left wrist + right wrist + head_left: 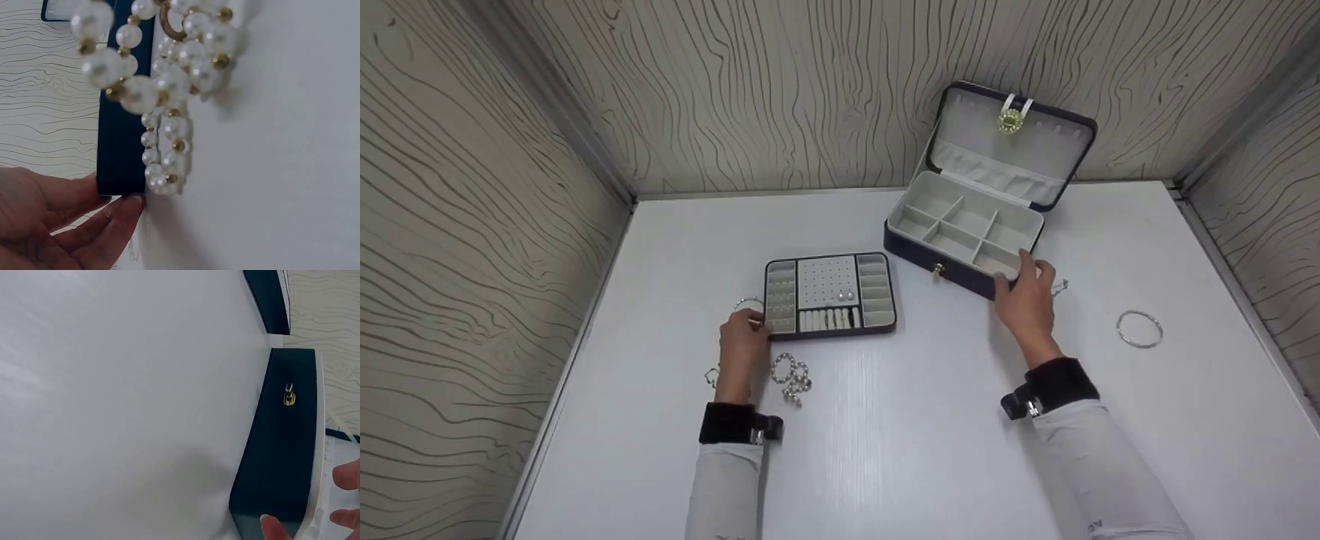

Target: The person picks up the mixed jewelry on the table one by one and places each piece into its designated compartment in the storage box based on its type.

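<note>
Wood-grain-patterned walls [765, 90] enclose a white tabletop [915, 450], where the jewelry box [911, 250] stands with its lid raised and no jewelry showing in its compartments. Left of the box and nearer the person is the divided tray [817, 283], bearing two earrings [850, 296]; pearl jewelry [104, 67] lies just beyond it, farther from the box. The step in hand looks like positioning the tray while the box is steadied; bringing tray to box would seemingly call for support on the tray's box-side edge and a level carry. Left grip [742, 352] is pinched on the tray's near corner away from the box, though whether that corner is raised is unclear. Right grip [1030, 304] is clamped over the box's near-right corner, thumb outside, fingers over the rim. Both forearms reach forward, well apart.
</note>
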`<state>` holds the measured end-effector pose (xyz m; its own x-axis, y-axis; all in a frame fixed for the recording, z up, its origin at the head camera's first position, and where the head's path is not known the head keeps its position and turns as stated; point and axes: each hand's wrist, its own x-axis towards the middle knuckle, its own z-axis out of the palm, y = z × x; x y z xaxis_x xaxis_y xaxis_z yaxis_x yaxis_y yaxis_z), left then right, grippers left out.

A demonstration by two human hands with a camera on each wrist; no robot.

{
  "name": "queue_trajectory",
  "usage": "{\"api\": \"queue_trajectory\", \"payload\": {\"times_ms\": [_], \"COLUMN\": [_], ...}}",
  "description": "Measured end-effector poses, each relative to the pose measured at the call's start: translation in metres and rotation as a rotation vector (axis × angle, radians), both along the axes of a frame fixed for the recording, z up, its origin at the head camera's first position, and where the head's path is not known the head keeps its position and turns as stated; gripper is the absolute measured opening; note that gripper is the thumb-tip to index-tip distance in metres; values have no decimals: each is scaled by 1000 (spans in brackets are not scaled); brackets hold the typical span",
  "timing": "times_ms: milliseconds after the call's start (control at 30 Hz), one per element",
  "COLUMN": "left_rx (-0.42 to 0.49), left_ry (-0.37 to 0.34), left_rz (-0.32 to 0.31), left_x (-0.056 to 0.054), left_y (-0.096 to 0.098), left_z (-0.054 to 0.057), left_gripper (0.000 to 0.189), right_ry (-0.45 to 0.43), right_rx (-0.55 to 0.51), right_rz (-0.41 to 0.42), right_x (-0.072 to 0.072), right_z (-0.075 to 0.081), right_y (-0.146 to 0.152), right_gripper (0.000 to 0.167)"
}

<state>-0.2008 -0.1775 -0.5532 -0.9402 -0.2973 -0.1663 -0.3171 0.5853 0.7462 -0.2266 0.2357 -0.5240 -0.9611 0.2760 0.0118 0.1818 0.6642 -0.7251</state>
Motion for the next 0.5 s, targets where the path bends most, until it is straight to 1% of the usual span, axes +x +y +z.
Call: {"api": "queue_trajectory", "payload": {"times_ms": [167, 233, 300, 400, 467, 500], "left_rx": [-12, -9, -5, 7, 7, 8], "left_ry": [11, 9, 0, -14, -15, -8], "left_rz": [-10, -9, -2, 10, 16, 15], "left_x": [0, 0, 0, 0, 1, 1], "left_y": [-1, -1, 0, 2, 2, 2], "left_z": [-1, -1, -1, 0, -1, -1], "left_gripper": [19, 20, 21, 22, 22, 22], "right_ry": [-146, -193, -209, -218, -222, -220], "right_rx": [-285, -350, -386, -407, -390, -361], "right_rz": [5, -1, 9, 26, 42, 47], "right_x": [-13, -18, -21, -23, -24, -25], "right_z": [7, 8, 7, 5, 4, 3], "right_y": [18, 22, 26, 30, 33, 35], "right_gripper": [65, 66, 66, 65, 64, 64]}}
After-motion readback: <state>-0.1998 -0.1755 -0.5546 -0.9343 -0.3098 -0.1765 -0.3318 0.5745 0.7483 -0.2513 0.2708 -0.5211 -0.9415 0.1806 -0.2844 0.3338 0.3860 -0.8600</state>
